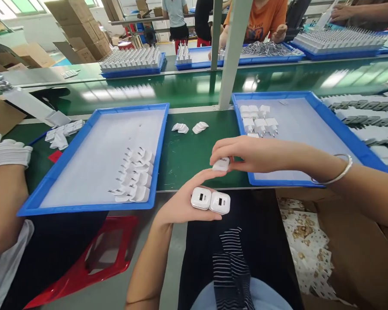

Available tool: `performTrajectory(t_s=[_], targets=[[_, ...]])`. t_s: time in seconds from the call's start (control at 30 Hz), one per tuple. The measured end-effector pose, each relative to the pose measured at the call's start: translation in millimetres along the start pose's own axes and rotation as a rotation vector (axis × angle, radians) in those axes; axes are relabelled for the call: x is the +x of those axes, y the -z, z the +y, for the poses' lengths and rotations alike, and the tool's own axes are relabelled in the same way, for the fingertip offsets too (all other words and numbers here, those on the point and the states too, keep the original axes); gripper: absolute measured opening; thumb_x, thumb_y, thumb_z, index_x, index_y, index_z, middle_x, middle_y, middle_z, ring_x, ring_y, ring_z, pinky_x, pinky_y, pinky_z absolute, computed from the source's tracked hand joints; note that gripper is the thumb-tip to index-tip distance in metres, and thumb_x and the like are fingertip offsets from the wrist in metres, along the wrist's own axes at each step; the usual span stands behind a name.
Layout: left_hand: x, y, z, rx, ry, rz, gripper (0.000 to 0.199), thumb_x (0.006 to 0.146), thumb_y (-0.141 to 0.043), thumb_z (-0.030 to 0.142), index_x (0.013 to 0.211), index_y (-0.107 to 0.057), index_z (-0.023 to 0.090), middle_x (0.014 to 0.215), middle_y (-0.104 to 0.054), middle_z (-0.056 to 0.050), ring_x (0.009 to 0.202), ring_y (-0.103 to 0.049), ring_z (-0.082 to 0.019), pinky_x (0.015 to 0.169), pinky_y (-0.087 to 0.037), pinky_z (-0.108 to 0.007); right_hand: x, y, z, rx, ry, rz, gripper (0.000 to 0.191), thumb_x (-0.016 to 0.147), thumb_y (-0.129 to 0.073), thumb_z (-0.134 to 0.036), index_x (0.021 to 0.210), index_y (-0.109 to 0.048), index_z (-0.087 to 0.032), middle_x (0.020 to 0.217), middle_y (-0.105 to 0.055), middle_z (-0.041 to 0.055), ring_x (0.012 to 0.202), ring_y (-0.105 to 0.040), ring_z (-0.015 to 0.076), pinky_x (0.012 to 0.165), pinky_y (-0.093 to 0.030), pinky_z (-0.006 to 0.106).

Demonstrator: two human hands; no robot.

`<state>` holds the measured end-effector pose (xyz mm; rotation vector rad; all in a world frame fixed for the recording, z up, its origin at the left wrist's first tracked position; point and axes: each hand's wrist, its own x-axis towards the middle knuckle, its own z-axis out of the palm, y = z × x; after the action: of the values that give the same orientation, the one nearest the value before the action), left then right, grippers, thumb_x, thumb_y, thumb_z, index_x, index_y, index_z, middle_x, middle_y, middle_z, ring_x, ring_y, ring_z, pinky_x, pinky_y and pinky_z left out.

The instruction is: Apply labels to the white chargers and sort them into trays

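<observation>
My left hand (181,202) is closed around two white USB charger plugs (210,201), held side by side with their port faces toward me. Just above it, my right hand (237,153) pinches a small white piece with dark print (221,164), close to the left index fingertip. Two small stacks of white pieces, the left stack (180,128) and the right stack (200,127), lie on the green bench between the trays. White plugs with pins (134,176) stand in rows in the left tray (163,142). More white plugs (260,125) sit in the right tray (310,95).
A white post (231,56) rises behind the bench. At left is a co-worker's gloved hand (8,153), near a white parts pile (64,131). Below right stands an open cardboard box (352,245). A red stool (116,254) is at lower left. Co-workers sit across the green conveyor (187,92).
</observation>
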<state>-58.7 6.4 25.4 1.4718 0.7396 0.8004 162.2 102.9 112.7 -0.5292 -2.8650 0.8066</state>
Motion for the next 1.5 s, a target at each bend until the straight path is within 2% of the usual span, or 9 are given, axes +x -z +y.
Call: performTrajectory(t_s=[0.17, 0.3, 0.43, 0.57, 0.7, 0.87, 1.03, 1.2, 1.5], targets=[[11.0, -12.1, 7.0, 0.152, 0.0, 0.003, 0.07, 0.064, -0.092, 0.029, 0.129, -0.066, 0.024, 0.132, -0.069, -0.012, 0.124, -0.063, -0.033, 0.105, -0.051, -0.045, -14.3, 1.2, -4.4, 0.066, -0.058, -0.12, 0.035, 0.083, -0.05, 0.004, 0.1, -0.07, -0.019, 0.104, -0.067, 0.0052, 0.086, -0.062, 0.0164, 0.07, -0.047, 0.029], [11.2, -22.8, 3.0, 0.18, -0.072, 0.124, 0.066, 0.068, -0.09, 0.027, 0.129, -0.067, 0.024, 0.123, -0.073, -0.012, 0.136, -0.055, -0.033, 0.112, -0.047, -0.048, -29.8, -10.0, 4.1, 0.434, -0.181, 0.159, 0.042, 0.087, -0.066, -0.02, 0.128, -0.063, -0.025, 0.117, -0.067, 0.0063, 0.093, -0.064, 0.0183, 0.073, -0.053, 0.031], [10.4, -36.1, -0.8, 0.131, -0.111, 0.196, 0.062, 0.067, -0.091, 0.025, 0.125, -0.068, 0.024, 0.134, -0.067, -0.013, 0.138, -0.053, -0.034, 0.11, -0.049, -0.048, -40.7, -35.2, 5.9, 0.735, -0.336, 0.377, 0.023, 0.084, -0.074, -0.039, 0.099, -0.071, -0.022, 0.1, -0.071, 0.0041, 0.091, -0.065, 0.0192, 0.078, -0.053, 0.033], [12.2, -44.5, -0.7, 0.185, -0.057, 0.187, 0.055, 0.071, -0.088, 0.027, 0.122, -0.067, 0.027, 0.139, -0.061, -0.011, 0.113, -0.068, -0.029, 0.092, -0.058, -0.04, -44.7, -47.7, 2.2, 0.636, -0.351, 0.516, 0.019, 0.089, -0.068, -0.038, 0.081, -0.068, -0.021, 0.085, -0.07, 0.0032, 0.078, -0.062, 0.0176, 0.069, -0.049, 0.031], [17.2, -46.3, 0.6, 0.363, -0.024, 0.154, 0.052, 0.075, -0.084, 0.026, 0.124, -0.066, 0.027, 0.138, -0.06, -0.01, 0.137, -0.051, -0.033, 0.104, -0.052, -0.041, -45.1, -39.0, 0.6, 0.149, -0.248, 0.385, 0.017, 0.095, -0.053, -0.02, 0.084, -0.066, -0.02, 0.084, -0.068, 0.005, 0.073, -0.058, 0.0171, 0.064, -0.043, 0.031], [25.7, -46.2, -3.1, 0.391, -0.085, 0.117, 0.039, 0.075, -0.084, 0.024, 0.111, -0.07, 0.024, 0.112, -0.066, -0.006, 0.106, -0.065, -0.024, 0.093, -0.054, -0.036, -36.9, -35.5, -2.4, -0.088, -0.184, 0.127, 0.019, 0.091, -0.05, -0.008, 0.079, -0.063, -0.016, 0.093, -0.062, 0.0079, 0.059, -0.051, 0.0119, 0.055, -0.037, 0.029], [22.1, -46.3, -6.5, 0.287, -0.142, 0.276, 0.035, 0.073, -0.086, 0.023, 0.104, -0.071, 0.022, 0.106, -0.068, -0.006, 0.098, -0.066, -0.02, 0.09, -0.054, -0.034, -32.6, -47.0, -1.4, 0.199, -0.263, 0.331, 0.013, 0.097, -0.056, -0.026, 0.1, -0.066, -0.019, 0.089, -0.063, 0.0048, 0.073, -0.059, 0.0156, 0.064, -0.045, 0.028], [14.1, -49.7, -4.0, 0.237, -0.125, 0.2, 0.036, 0.072, -0.086, 0.023, 0.105, -0.071, 0.022, 0.11, -0.068, -0.008, 0.1, -0.067, -0.022, 0.09, -0.056, -0.036, -35.2, -53.8, 4.2, 0.674, -0.378, 0.217, 0.015, 0.091, -0.064, -0.034, 0.085, -0.062, -0.021, 0.063, -0.059, -0.0038, 0.056, -0.054, 0.012, 0.051, -0.04, 0.025], [4.7, -50.6, -1.6, 0.239, -0.121, 0.183, 0.038, 0.071, -0.087, 0.022, 0.106, -0.072, 0.023, 0.115, -0.07, -0.008, 0.106, -0.068, -0.023, 0.095, -0.054, -0.035, -41.6, -64.5, -0.7, 0.743, -0.415, 0.349, 0.011, 0.088, -0.062, -0.026, 0.089, -0.07, -0.019, 0.067, -0.064, -0.0003, 0.059, -0.057, 0.0134, 0.057, -0.047, 0.028]])
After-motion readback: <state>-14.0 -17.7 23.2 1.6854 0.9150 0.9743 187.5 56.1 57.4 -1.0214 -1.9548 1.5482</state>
